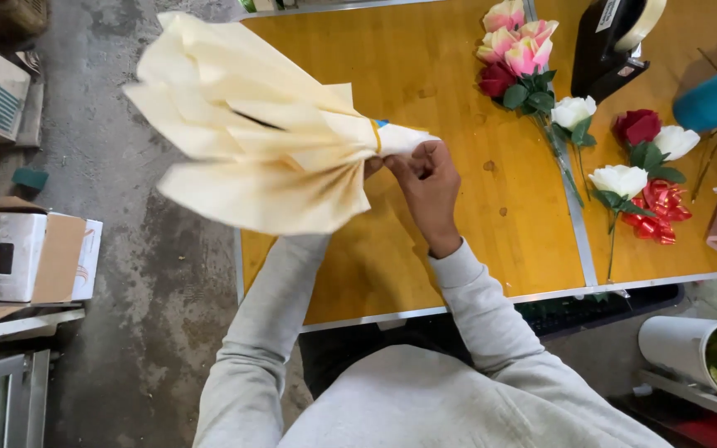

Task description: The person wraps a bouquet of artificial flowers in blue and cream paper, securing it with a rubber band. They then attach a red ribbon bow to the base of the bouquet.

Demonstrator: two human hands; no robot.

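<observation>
Grey sleeves (475, 307) reach up from the bottom of the view to a big fan of cream paper (251, 141), pinched together at one end over the yellow worktop (425, 75). Right hand (429, 187) is curled tight round that pinched end. Left hand (373, 166) is almost all hidden behind the paper, so I cannot tell how it is held. Pink, red and white flowers (533, 58) lie on the worktop to the right, near a red ribbon bow (657, 211) and a black tape holder (612, 46). On the left, white and brown boxes (26, 257) sit on a shelf beside the grey floor (159, 274).
</observation>
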